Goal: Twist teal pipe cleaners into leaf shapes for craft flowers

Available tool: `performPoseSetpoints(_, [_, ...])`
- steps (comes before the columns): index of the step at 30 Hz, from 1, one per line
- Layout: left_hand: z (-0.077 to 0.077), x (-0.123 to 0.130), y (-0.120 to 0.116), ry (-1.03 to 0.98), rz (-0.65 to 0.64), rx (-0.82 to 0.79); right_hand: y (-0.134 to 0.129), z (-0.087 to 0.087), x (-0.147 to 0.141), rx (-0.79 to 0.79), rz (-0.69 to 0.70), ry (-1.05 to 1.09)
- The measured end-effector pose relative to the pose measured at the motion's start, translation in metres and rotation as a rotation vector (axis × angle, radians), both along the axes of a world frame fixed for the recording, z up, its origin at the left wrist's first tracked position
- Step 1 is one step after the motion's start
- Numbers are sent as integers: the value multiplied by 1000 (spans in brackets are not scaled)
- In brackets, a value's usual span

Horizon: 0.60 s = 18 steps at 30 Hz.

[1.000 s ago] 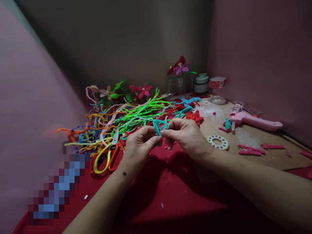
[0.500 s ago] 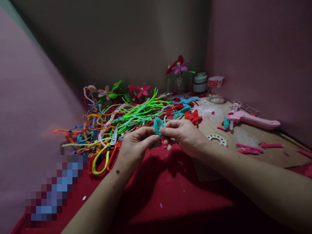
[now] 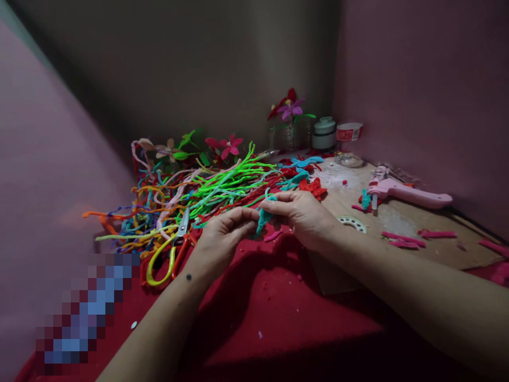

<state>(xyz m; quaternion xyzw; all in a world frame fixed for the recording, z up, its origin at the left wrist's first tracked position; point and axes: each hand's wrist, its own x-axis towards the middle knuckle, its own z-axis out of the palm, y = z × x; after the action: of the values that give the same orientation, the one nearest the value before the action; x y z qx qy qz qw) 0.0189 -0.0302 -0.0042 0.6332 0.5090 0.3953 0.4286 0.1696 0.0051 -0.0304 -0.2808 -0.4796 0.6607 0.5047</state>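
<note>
Between my two hands is a teal pipe cleaner [image 3: 262, 220], bent into a small looped piece. My left hand [image 3: 226, 233] pinches its left side with thumb and forefinger. On the other side, my right hand [image 3: 308, 215] grips its upper end, and the fingertips partly cover it. Just below lies a pink pipe cleaner piece [image 3: 273, 235] on the red cloth [image 3: 262, 297]. Scissors [image 3: 175, 249] with yellow and orange handles rest to the left of my left hand. Behind both hands spreads a pile of coloured pipe cleaners [image 3: 226, 180], with bright green ones on top.
On the right, a pink glue gun [image 3: 409, 192] lies on a cardboard sheet [image 3: 441, 254] with a white ring [image 3: 353, 223] and pink strips [image 3: 403, 240]. Pipe cleaner flowers [image 3: 292, 109], a grey-green jar [image 3: 324, 133] and a red-labelled cup [image 3: 349, 132] stand at the back.
The teal loop has turned from facing me to a narrower, edge-on shape hanging downward. My fingers have shifted around it, and the pink piece beneath shows more.
</note>
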Motion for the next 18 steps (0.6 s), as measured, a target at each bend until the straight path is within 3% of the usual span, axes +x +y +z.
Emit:
performPoseSetpoints(4, [-3, 1, 2, 88, -31, 16, -1, 0, 0, -25, -12, -29])
performPoseSetpoints(10, [0, -3, 1, 265, -18, 230, -2, 1, 0, 35, -97, -84])
performPoseSetpoints(18, [0, 1, 0, 209, -37, 8, -4, -2, -4, 20, -22, -57])
